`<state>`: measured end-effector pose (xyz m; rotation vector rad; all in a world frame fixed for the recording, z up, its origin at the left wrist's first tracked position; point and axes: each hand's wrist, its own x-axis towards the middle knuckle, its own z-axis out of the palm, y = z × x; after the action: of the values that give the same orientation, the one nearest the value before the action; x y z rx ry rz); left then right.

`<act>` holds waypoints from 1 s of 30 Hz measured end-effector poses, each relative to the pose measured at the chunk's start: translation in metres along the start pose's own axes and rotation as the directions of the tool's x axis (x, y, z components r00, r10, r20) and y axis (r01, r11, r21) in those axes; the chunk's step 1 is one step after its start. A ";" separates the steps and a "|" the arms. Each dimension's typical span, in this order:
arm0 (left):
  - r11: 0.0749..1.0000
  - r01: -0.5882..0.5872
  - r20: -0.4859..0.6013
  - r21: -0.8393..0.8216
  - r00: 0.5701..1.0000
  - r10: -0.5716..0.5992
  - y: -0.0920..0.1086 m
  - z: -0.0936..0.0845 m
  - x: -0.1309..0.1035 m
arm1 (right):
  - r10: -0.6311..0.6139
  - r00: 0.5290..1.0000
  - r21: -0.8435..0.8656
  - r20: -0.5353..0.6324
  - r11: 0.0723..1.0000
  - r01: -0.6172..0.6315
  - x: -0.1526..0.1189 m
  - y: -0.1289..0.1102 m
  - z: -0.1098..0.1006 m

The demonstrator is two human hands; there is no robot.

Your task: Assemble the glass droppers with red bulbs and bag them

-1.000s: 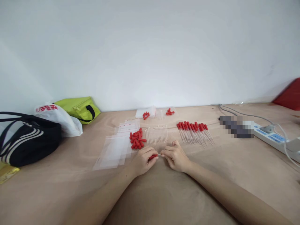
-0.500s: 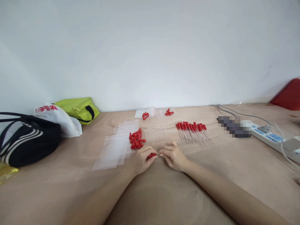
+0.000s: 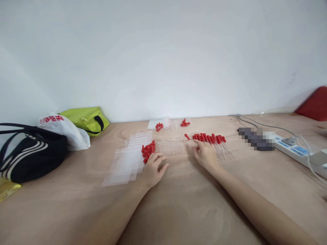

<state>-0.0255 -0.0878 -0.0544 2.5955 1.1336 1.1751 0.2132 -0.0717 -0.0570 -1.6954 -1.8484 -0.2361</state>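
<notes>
Right hand (image 3: 205, 156), nearly closed: now carrying a joined red-bulbed tube (image 3: 187, 136) toward similar tubes (image 3: 211, 138), desk's (image 3: 76, 177) far side. Left hand (image 3: 152, 171): hovering half-open, seemingly empty, beside loose red bulbs (image 3: 148, 149).

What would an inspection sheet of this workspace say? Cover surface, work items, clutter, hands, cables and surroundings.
Surface: brown tabletop, faint creases or streaks visible.
Work items: loose red pieces piled beside clear bags; thin pale sticks in a row; red-ended sticks fanned at right; one red piece lies apart, between these two groups.
Clutter: black bag, white bag and green bag at left.
Hands: left hand at the red pile, fingers apart; right hand at the red-ended sticks, grip unclear.
Cables: grey cable near power strip, one plug in.
Surroundings: pale wall behind.
</notes>
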 end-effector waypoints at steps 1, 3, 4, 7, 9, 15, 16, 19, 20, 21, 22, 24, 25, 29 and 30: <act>1.000 -0.025 0.026 -0.002 0.999 0.025 0.002 0.000 0.000 | 0.062 0.998 -0.007 0.008 0.998 -0.062 0.002 0.004 0.000; 0.998 -0.063 0.060 0.007 0.996 0.062 0.005 -0.001 0.001 | 0.139 0.990 -0.032 0.039 0.990 -0.138 0.005 0.010 -0.001; 0.997 -0.071 0.068 0.015 0.995 0.069 0.006 -0.001 0.001 | 0.162 0.985 -0.050 0.052 0.986 -0.160 0.007 0.011 -0.001; 0.998 -0.059 0.078 0.033 0.995 0.056 0.007 -0.001 0.001 | 0.188 0.978 -0.115 0.087 0.977 -0.178 0.013 0.008 0.001; 0.998 -0.042 0.079 0.038 0.996 0.039 0.007 -0.002 0.001 | 0.187 0.975 -0.165 0.119 0.972 -0.166 0.017 0.002 0.004; 0.999 -0.023 0.079 0.038 0.997 0.020 0.007 -0.003 0.001 | 0.178 0.968 -0.263 0.178 0.956 -0.127 0.023 -0.003 0.018; 0.999 -0.026 0.080 0.036 0.997 0.023 0.007 -0.003 0.001 | 0.179 0.968 -0.265 0.178 0.956 -0.128 0.022 -0.002 0.020; 0.999 -0.028 0.079 0.045 0.997 0.025 0.009 -0.001 0.000 | 0.183 0.968 -0.269 0.170 0.954 -0.133 0.020 0.001 0.024; 0.998 -0.023 0.071 0.054 0.997 0.019 0.010 0.000 0.000 | 0.183 0.969 -0.269 0.167 0.954 -0.134 0.019 0.002 0.024; 0.998 -0.012 0.057 0.066 0.998 0.008 0.010 0.000 0.000 | 0.181 0.970 -0.269 0.164 0.954 -0.133 0.018 0.002 0.025; 0.997 0.004 0.034 0.079 0.999 -0.006 0.010 0.000 0.000 | 0.178 0.971 -0.267 0.160 0.955 -0.131 0.018 0.003 0.024; 0.993 0.052 -0.031 0.106 0.998 -0.049 0.007 -0.004 0.003 | 0.170 0.974 -0.255 0.151 0.958 -0.127 0.017 0.002 0.023; 0.989 0.087 -0.065 0.121 0.995 -0.079 0.003 -0.007 0.005 | 0.165 0.976 -0.247 0.145 0.961 -0.126 0.017 0.001 0.021; 0.945 0.257 -0.132 0.201 0.963 -0.234 -0.026 -0.031 0.020 | 0.152 0.977 -0.203 0.147 0.972 -0.121 0.018 -0.008 0.014; 0.936 0.281 -0.123 0.212 0.958 -0.260 -0.035 -0.038 0.024 | 0.153 0.974 -0.192 0.166 0.974 -0.121 0.019 -0.011 0.013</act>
<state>-0.0622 -0.0548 -0.0247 2.4467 1.6754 1.1758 0.1988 -0.0506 -0.0539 -2.0199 -1.8744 -0.2039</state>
